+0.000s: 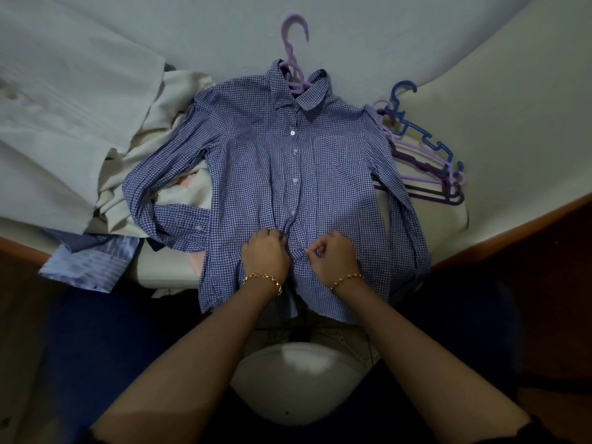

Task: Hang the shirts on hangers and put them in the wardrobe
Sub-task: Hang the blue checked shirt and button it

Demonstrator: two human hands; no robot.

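Observation:
A blue-and-white checked shirt [336, 174] lies front up on the bed, collar away from me. A lilac hanger [293, 49] sits inside it, its hook sticking out past the collar. My left hand [264, 253] and my right hand [333, 256] both pinch the button placket near the hem, fingers curled into the cloth, on either side of the front opening. Several buttons higher up are fastened. The shirt's left sleeve is folded back across a heap of clothes.
A pile of spare hangers [423, 155], blue, lilac and purple, lies right of the shirt. Cream garments [150, 129] and a pale blue striped shirt [93, 267] are heaped at the left. The bed's wooden edge [512, 232] runs along the right. A white rounded object [298, 379] sits below my arms.

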